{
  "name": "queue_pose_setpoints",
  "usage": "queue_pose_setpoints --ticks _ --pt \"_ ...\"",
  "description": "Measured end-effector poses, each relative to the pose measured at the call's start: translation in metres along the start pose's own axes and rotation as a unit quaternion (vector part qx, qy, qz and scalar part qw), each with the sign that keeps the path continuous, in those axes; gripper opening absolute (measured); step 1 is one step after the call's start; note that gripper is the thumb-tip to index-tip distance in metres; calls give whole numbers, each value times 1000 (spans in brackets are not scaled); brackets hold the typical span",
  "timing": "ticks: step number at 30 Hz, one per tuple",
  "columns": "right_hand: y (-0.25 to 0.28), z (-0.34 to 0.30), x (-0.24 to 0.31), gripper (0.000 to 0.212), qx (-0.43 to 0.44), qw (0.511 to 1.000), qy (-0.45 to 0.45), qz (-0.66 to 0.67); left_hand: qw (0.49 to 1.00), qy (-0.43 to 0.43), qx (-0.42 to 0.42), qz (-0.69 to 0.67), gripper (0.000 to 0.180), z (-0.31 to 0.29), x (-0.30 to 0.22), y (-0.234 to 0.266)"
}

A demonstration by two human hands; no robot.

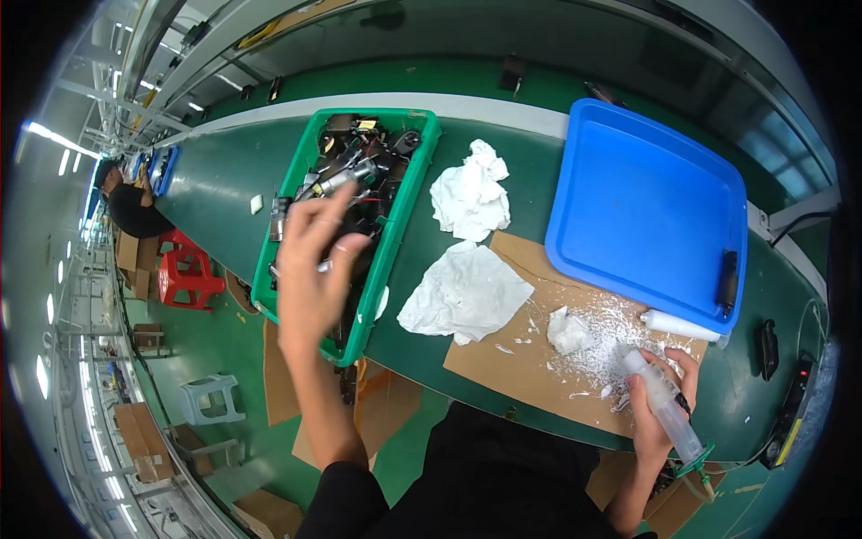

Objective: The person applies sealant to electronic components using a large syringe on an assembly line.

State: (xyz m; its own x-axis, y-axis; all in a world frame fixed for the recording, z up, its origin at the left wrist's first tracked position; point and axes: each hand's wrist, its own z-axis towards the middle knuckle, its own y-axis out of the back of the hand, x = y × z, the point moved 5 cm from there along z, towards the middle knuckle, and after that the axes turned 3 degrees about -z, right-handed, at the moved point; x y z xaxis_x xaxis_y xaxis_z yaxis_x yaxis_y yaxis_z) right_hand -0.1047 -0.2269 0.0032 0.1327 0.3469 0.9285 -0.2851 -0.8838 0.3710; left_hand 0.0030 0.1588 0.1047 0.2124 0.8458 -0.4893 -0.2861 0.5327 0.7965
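My left hand (310, 256) is over the green crate (418, 175), its fingers apart and slightly blurred, with nothing seen in them. Dark cylindrical parts (384, 171), some with silvery ends, fill the crate. At the lower right my right hand (648, 422) is wrapped round a clear dispensing syringe (675, 419). Its pale tip points up and left, and a green cap with a tube is at its lower end. Beneath the tip lies a brown cardboard sheet (503, 366), spattered with white material around a crumpled white wad (570, 331).
A blue tray (646, 193) holds one black part (727, 283) at its right side. Beside it lie a white tube (680, 324) and a small black object (768, 349). Two crumpled white cloths (471, 190) rest mid-table. Another person (135, 207) sits far left near red stools (187, 274).
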Motion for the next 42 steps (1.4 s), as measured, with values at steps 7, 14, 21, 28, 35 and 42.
queue_pose_setpoints --ticks 7,14,21,28,35,42 --pt "2 8 9 49 30 999 -20 10 993 -18 -70 89 40 34 -34 -33" --pt "13 9 4 50 11 1000 -12 -13 984 -156 61 -54 27 183 -92 -213" --pt "13 2 3 51 21 1000 18 -3 886 -324 328 41 43 257 -144 -336" --pt "20 4 5 52 29 999 20 -10 952 -284 114 -33 49 248 -130 -281" --pt "48 18 36 44 -19 991 95 93 596 48 288 -748 63 82 -150 -224" --pt "41 15 90 62 -122 966 143 177 448 18 443 -777 74 1 -163 -211"
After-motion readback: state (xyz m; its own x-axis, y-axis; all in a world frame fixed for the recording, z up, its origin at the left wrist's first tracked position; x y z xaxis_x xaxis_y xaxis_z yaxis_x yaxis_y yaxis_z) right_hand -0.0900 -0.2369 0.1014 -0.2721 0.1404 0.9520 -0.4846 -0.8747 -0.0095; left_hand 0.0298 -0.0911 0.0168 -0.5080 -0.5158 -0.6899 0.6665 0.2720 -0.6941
